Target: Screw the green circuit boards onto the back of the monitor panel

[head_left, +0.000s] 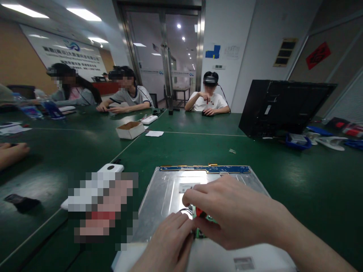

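Observation:
A flat display panel (159, 196) lies in front of me with its silvery metal back up. Along its far edge runs a narrow blue circuit strip (204, 169). On the near part sits a green circuit board (200, 232), partly covered by my hands, with dark wires (185, 210) at its left. My right hand (224, 207) is closed above the board around a red-and-black screwdriver (200, 212), mostly hidden by the fingers. My left hand (171, 238) rests at the board's left side, fingers pressed together; its fingertips and anything in them are hidden.
Left of the panel lie a white device (112, 168) and a blurred-out pink item (104, 207). A small black object (22, 202) is farther left. An open white box (130, 130) stands ahead, a large black monitor (283, 107) at right. Several people sit around the green table (198, 147).

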Demonstrator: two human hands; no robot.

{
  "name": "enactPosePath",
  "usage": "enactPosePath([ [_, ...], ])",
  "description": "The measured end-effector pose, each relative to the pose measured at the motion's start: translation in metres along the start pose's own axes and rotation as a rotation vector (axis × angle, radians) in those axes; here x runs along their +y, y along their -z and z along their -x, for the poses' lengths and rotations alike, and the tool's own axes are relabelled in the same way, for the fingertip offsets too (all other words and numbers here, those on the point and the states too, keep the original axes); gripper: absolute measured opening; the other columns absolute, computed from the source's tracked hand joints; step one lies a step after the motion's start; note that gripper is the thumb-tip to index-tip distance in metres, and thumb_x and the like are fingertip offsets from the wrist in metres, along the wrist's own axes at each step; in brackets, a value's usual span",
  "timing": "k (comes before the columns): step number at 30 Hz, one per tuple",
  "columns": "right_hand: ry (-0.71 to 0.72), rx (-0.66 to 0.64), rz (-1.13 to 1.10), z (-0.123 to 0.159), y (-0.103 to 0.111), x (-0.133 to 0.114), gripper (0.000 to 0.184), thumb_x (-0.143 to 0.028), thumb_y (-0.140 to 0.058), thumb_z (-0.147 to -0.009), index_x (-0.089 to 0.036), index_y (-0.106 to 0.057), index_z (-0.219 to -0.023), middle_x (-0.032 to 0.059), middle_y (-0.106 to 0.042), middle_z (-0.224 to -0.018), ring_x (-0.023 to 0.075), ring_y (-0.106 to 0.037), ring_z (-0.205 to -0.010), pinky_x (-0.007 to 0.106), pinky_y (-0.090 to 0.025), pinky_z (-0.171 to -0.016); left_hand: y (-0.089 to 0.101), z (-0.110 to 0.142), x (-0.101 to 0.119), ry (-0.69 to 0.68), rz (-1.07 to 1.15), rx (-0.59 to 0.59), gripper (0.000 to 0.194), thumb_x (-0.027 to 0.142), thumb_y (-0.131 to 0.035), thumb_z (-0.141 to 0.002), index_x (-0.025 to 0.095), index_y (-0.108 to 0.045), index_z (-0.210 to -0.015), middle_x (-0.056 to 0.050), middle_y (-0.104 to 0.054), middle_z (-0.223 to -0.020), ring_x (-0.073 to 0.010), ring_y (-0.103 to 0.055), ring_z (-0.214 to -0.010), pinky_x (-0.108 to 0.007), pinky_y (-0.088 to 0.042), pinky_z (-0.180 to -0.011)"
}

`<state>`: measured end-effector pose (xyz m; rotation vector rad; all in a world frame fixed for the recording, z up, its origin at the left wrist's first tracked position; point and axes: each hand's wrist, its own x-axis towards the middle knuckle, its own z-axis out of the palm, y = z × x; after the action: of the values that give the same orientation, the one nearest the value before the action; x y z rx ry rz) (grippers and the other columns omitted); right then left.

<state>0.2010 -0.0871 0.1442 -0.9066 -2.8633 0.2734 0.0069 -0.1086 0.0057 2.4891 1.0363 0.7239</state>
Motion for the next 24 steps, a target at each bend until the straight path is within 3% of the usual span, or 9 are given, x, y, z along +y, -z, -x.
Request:
enactPosePath([
  [5,0.004,0.003,0.001,0.0005,0.0011,0.0001,0.012,-0.022,-0.059,-0.087,-0.02,-0.054,-0.098,0.0001,-0.067,-0.088,0.0138,-0.054,-0.064,0.028,-0.024,-0.051,0.0001,0.0007,0.001,0.013,-0.003,-0.014,0.025,0.01,-0.041,-0.09,0.02,-0.062,-0.099,-0.008,-0.068,-0.097,-0.0251,-0.064,-0.09,-0.038,-0.055,-0.08],
  [12,-0.029,0.001,-0.001,-0.0027,0.0001,0.0017,0.018,-0.039,-0.061,-0.096,-0.021,-0.057,-0.094,0.0,-0.07,-0.085,0.0149,-0.059,-0.07,0.028,-0.024,-0.055,-0.0035,0.0031,-0.0039,0.019,-0.01,-0.034,0.022,0.012,-0.04,-0.092,0.02,-0.058,-0.101,-0.009,-0.066,-0.096,-0.0254,-0.063,-0.089,-0.039,-0.055,-0.078],
  [19,-0.012,0.004,0.025,0.0011,-0.001,0.0014,0.006,-0.025,-0.059,-0.092,-0.021,-0.056,-0.096,-0.0007,-0.07,-0.085,0.0145,-0.057,-0.067,0.028,-0.023,-0.053,-0.0026,0.0046,-0.0023,0.016,0.011,-0.022,0.026,0.009,-0.042,-0.09,0.022,-0.061,-0.103,-0.007,-0.067,-0.098,-0.0249,-0.064,-0.091,-0.038,-0.054,-0.08],
  [24,0.027,0.006,0.005,0.0009,-0.0008,0.0011,0.011,-0.021,-0.058,-0.087,-0.021,-0.053,-0.097,-0.0012,-0.067,-0.087,0.0142,-0.055,-0.065,0.027,-0.024,-0.05,-0.0004,0.0038,-0.0006,0.027,0.012,-0.034,0.027,0.009,-0.042,-0.09,0.022,-0.062,-0.104,-0.007,-0.067,-0.099,-0.0257,-0.063,-0.092,-0.04,-0.054,-0.081],
])
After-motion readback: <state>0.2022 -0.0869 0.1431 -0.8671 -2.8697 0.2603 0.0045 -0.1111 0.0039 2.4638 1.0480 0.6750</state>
